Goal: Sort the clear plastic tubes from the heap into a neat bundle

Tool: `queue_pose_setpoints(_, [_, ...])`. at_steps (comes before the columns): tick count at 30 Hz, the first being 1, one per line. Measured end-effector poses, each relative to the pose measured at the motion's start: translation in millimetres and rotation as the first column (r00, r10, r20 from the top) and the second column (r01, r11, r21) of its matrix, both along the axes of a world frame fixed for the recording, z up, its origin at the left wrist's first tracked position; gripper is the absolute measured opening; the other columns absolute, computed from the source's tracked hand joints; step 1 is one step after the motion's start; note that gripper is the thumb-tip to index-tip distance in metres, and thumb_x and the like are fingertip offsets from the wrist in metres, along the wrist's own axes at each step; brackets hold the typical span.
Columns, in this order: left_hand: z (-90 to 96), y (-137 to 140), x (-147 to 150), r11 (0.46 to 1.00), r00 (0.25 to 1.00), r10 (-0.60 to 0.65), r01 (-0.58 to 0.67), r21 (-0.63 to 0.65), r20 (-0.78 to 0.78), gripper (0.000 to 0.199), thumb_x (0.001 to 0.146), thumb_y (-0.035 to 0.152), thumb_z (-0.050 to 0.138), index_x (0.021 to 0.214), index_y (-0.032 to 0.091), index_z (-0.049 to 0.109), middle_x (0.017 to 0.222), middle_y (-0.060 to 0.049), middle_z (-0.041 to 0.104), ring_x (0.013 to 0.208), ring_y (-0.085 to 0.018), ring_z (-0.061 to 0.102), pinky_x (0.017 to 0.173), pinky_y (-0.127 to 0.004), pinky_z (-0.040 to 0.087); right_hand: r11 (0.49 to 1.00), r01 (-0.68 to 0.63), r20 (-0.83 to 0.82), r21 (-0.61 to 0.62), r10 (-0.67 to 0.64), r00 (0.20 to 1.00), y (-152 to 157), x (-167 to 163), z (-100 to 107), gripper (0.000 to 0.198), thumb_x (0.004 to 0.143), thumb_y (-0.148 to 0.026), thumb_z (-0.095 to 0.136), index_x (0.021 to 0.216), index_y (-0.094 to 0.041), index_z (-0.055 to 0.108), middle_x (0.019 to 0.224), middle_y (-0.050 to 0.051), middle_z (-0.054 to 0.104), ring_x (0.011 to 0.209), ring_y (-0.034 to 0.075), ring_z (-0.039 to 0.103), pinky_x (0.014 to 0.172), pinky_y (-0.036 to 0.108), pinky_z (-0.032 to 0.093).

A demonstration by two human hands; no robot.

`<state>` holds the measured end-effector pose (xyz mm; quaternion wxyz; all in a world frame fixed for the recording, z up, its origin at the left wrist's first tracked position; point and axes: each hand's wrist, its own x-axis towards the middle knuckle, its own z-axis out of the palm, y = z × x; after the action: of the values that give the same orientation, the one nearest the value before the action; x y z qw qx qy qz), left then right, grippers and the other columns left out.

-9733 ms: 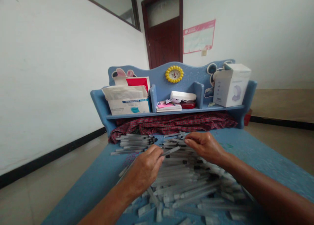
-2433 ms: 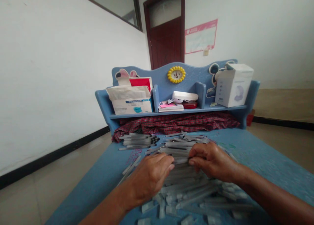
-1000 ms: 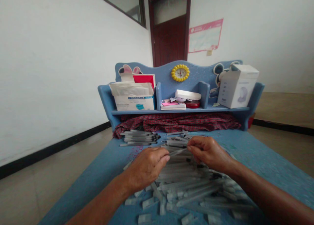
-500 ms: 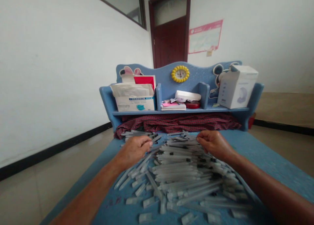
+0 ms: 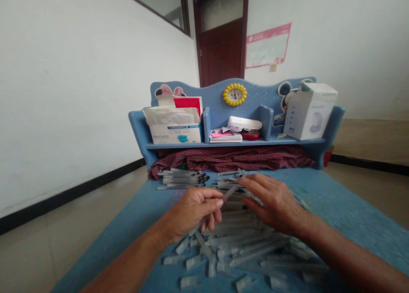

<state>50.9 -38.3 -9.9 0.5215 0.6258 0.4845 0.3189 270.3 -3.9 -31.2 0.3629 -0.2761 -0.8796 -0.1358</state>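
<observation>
My left hand (image 5: pixel 200 208) is closed round a translucent pen barrel (image 5: pixel 230 192), whose end points up and to the right. Close by, my right hand (image 5: pixel 271 199) hovers over the pile with its fingers stretched out and the thumb apart. Its fingertips are near the far end of that barrel; whether they touch it I cannot make out. Beneath both hands lies a pile of translucent pen barrels (image 5: pixel 246 246), partly hidden by the right hand. Loose clear pen caps (image 5: pixel 189 282) are scattered along the near side.
At the back left of the blue table (image 5: pixel 354 216) lies a row of pens with dark tips (image 5: pixel 182 179). Behind is a checked cloth (image 5: pixel 233 159) under a blue shelf (image 5: pixel 179 147). The shelf holds a mask box (image 5: pixel 174 129), a white carton (image 5: pixel 309 112) and a red round tin (image 5: pixel 251 135).
Both hands have moved inward and nearer to me, coming close together over the pile. My right hand has gone from a pinch to stretched fingers. The pen barrel stays in my left hand.
</observation>
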Motion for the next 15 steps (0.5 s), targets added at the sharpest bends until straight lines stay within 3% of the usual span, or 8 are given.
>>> queue_pose_setpoints(3, [1.3, -6.6, 5.6, 0.992, 0.981, -0.126, 0.127, -0.001, -0.149, 0.026, 0.08, 0.037, 0.052, 0.075, 0.014, 0.061, 0.058, 0.002, 0.058, 0.043, -0.006, 0.051, 0.04, -0.015, 0.035, 0.991, -0.117, 0.179, 0.063, 0.104, 0.978, -13.4, -7.8, 5.8, 0.019, 0.091, -0.025, 0.046, 0.103, -0.02, 0.06, 0.084, 0.005, 0.063, 0.073, 0.017, 0.056, 0.066, 0.03, 0.039])
queue_pose_setpoints(5, [5.6, -9.3, 3.7, 0.985, 0.963, -0.172, 0.174, -0.009, -0.207, 0.025, 0.081, 0.037, 0.051, 0.078, 0.014, 0.062, 0.061, 0.002, 0.059, 0.045, -0.006, 0.05, 0.041, -0.014, 0.035, 0.987, -0.151, 0.223, 0.064, 0.133, 0.966, -15.5, -7.8, 7.7, 0.017, 0.092, -0.02, 0.044, 0.091, -0.019, 0.061, 0.07, 0.001, 0.058, 0.063, 0.014, 0.051, 0.061, 0.029, 0.035])
queue_pose_setpoints(9, [17.4, -8.4, -12.7, 0.986, 0.934, -0.141, 0.162, 0.038, -0.329, 0.029, 0.082, 0.039, 0.051, 0.096, 0.015, 0.062, 0.066, 0.002, 0.061, 0.048, -0.006, 0.049, 0.045, -0.015, 0.037, 0.994, -0.104, 0.173, 0.045, 0.094, 0.98, -8.1, 2.2, 9.7, 0.017, 0.092, -0.023, 0.045, 0.086, -0.016, 0.06, 0.068, 0.001, 0.057, 0.062, 0.014, 0.049, 0.06, 0.03, 0.032])
queue_pose_setpoints(15, [31.3, -9.4, -24.2, 0.984, 0.866, -0.127, 0.171, 0.048, -0.485, 0.031, 0.084, 0.045, 0.049, 0.079, 0.016, 0.059, 0.055, 0.004, 0.055, 0.043, -0.007, 0.043, 0.041, -0.016, 0.032, 0.994, -0.069, 0.245, -0.081, 0.087, 0.966, -10.9, 8.7, 20.6, 0.021, 0.092, -0.025, 0.042, 0.081, -0.017, 0.057, 0.071, 0.002, 0.06, 0.063, 0.014, 0.05, 0.06, 0.03, 0.03])
